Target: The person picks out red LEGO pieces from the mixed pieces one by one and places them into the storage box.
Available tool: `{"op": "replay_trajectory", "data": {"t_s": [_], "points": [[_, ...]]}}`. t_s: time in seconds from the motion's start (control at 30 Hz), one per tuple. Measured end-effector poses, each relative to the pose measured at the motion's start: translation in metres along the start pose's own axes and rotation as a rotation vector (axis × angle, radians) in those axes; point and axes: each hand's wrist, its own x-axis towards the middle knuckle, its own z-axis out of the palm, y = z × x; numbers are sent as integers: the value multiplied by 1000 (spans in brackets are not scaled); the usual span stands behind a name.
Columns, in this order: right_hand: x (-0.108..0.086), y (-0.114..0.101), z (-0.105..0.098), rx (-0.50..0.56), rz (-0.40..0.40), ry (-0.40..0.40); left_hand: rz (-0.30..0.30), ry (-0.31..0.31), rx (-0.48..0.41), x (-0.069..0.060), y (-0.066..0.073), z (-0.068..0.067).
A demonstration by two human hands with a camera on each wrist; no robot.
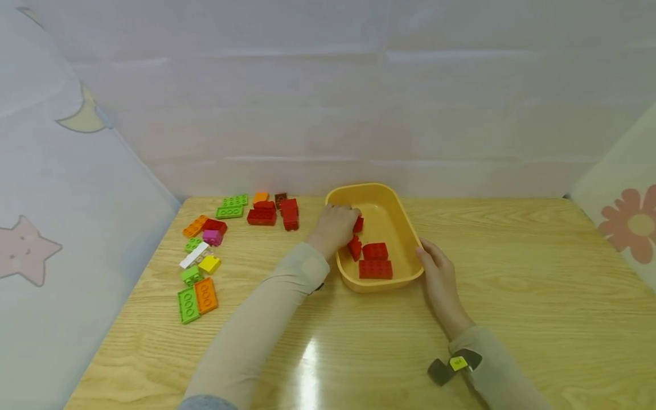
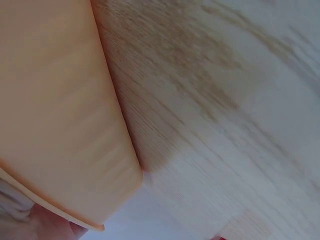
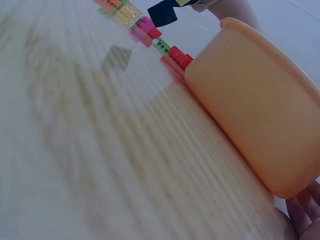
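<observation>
A yellow plastic bin (image 1: 402, 228) stands on the table with several red building bricks (image 1: 375, 269) in it. My left hand (image 1: 334, 226) reaches over the bin's left rim, fingers bent down inside. At its fingertips it holds a red brick (image 1: 358, 225), partly hidden by the hand. My right hand (image 1: 439, 280) holds the bin's right side near the front corner, one digit at the rim. In the right wrist view, fingers (image 3: 306, 206) touch the bin's outer wall (image 3: 260, 110). The left wrist view shows mostly the bin's outer wall (image 2: 65, 115).
Left of the bin, red bricks (image 1: 262, 214) sit near the table's back edge. Farther left lie green, orange, white, yellow and pink bricks, including a green plate brick (image 1: 188, 306) and an orange one (image 1: 206, 296). Light wall sheets (image 1: 307, 114) border the wooden table (image 1: 512, 273).
</observation>
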Motion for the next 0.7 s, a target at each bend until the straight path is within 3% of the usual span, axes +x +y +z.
{"op": "replay_trajectory", "data": {"t_s": [0.43,0.7], "points": [[0,0,0,61,12,-4,28,42,59,-3,1,-3],[0,1,0,18,-13,10,35,95,86,-6,-3,-4]]}}
